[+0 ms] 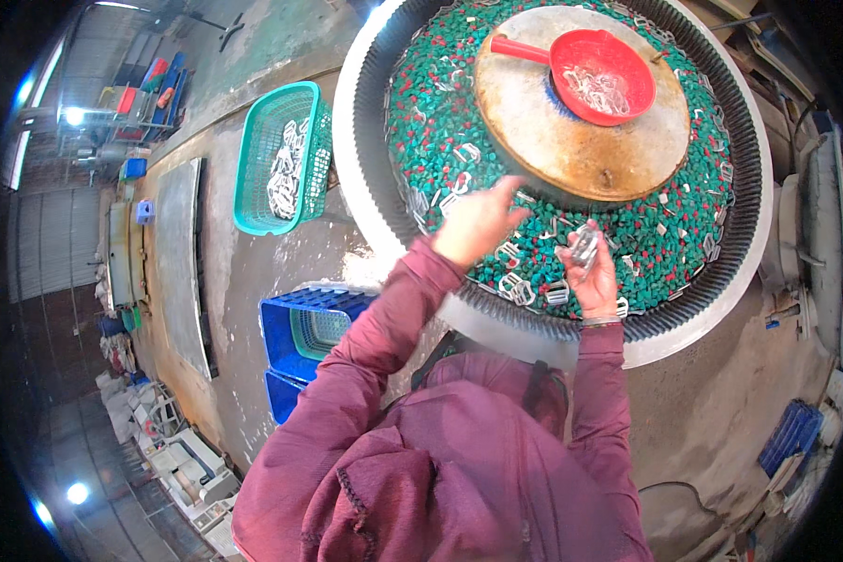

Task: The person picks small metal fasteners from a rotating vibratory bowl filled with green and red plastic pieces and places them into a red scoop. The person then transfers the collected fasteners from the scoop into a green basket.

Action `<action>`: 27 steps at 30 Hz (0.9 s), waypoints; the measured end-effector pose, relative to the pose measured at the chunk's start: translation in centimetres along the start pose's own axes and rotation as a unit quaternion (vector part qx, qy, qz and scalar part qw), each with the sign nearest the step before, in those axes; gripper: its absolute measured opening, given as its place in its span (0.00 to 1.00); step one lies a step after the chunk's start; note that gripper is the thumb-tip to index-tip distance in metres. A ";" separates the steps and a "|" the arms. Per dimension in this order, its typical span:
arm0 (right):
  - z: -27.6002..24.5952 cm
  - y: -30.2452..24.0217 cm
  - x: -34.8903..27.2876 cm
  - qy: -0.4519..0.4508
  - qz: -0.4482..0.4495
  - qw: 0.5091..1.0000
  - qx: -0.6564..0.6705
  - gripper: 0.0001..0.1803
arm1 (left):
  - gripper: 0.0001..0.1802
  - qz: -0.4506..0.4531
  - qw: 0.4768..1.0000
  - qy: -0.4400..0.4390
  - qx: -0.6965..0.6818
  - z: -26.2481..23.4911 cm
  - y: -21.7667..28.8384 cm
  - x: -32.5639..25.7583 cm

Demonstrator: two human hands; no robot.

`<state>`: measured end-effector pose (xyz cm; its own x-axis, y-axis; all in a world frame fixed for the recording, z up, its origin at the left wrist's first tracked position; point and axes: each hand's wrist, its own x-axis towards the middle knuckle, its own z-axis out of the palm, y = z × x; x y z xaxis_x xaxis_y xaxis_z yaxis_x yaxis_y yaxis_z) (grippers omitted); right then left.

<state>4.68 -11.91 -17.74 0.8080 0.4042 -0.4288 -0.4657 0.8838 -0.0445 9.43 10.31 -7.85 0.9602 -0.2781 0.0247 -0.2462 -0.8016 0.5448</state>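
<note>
My right hand (596, 284) is closed round a few silver metal buckles (585, 246), palm turned up above the near part of a big round bowl. My left hand (478, 225) hovers slightly blurred to the left of it, fingers apart, with nothing visible in it. Beneath both hands lies a bed of small green and red tumbling stones (431, 122). More pale metal buckles (516, 288) lie scattered among the stones, several close to my right wrist.
The bowl's broad white rim (354, 140) surrounds the stones. On its rusty centre disc (553, 155) rests a red long-handled pan (632, 89) holding metal pieces. A green basket (250, 178) with more pieces stands at left, above blue crates (276, 328) on the wet floor.
</note>
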 end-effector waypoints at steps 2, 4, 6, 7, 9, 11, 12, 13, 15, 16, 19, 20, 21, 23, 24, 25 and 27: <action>0.9 -2.4 0.9 -0.073 0.011 0.997 -0.004 0.20 | 0.25 -0.093 0.983 -0.115 0.108 3.6 -9.0 -1.0; 5.9 -4.5 2.2 -0.036 -0.046 0.991 -0.122 0.17 | 0.40 -0.210 0.934 -0.222 0.185 9.8 -13.9 -3.7; 11.5 -6.4 4.2 0.012 -0.101 0.970 -0.222 0.15 | 0.53 -0.237 0.915 -0.244 0.215 15.0 -15.6 -6.9; 12.3 -8.3 5.7 -0.038 -0.122 0.963 -0.239 0.16 | 0.47 -0.190 0.931 -0.218 0.224 15.9 -15.4 -7.3; 15.4 -9.9 10.1 0.022 -0.252 0.935 -0.249 0.19 | 0.37 -0.153 0.954 -0.171 0.192 19.4 -18.2 -8.4; 16.3 -13.0 13.9 -0.042 -0.225 0.950 -0.212 0.21 | 0.25 -0.104 0.978 -0.110 0.144 18.8 -17.1 -7.5; 16.9 -13.1 15.3 -0.077 -0.223 0.931 -0.278 0.27 | 0.21 -0.086 0.981 -0.104 0.142 18.4 -18.1 -7.6; 17.1 -13.6 16.2 -0.063 -0.195 0.942 -0.266 0.27 | 0.16 -0.065 0.983 -0.102 0.136 18.4 -18.8 -7.8; 17.0 -14.8 14.1 0.032 -0.137 0.971 -0.193 0.27 | 0.10 -0.118 0.972 -0.175 0.099 15.7 -16.7 -5.3; 16.9 -14.3 13.2 0.054 -0.129 0.972 -0.191 0.28 | 0.10 -0.121 0.967 -0.195 0.106 15.2 -17.5 -4.9; 15.4 -7.9 7.7 0.037 -0.294 0.806 -0.513 0.27 | 0.17 -0.162 0.961 -0.216 0.066 10.4 -18.3 -5.2; 13.7 -6.6 5.5 0.059 -0.241 0.806 -0.538 0.26 | 0.20 -0.164 0.959 -0.231 -0.023 9.4 -18.3 -5.2; 11.3 -5.5 4.2 0.081 -0.188 0.804 -0.558 0.25 | 0.23 -0.165 0.949 -0.244 -0.109 7.8 -17.9 -4.7; 3.0 -4.4 4.7 0.133 0.014 0.748 -0.650 0.22 | 0.26 -0.288 0.835 -0.294 -0.364 5.8 -16.3 -4.1; -2.3 -3.2 5.6 0.090 -0.005 0.617 -0.782 0.26 | 0.25 -0.306 0.801 -0.262 -0.443 7.1 -16.7 -4.4; -4.6 -1.5 5.9 0.028 -0.081 0.496 -0.864 0.33 | 0.24 -0.328 0.758 -0.223 -0.518 8.0 -17.1 -4.8; -6.4 1.6 8.4 0.045 -0.048 0.322 -0.945 0.42 | 0.13 -0.288 0.625 -0.220 -0.692 7.0 -16.5 -4.4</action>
<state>8.42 -8.61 -27.19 0.8775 0.3125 -0.3639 0.1026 -0.8634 -0.4940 8.37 21.04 -22.76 0.6338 -0.5165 -0.5758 0.7644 0.3047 0.5681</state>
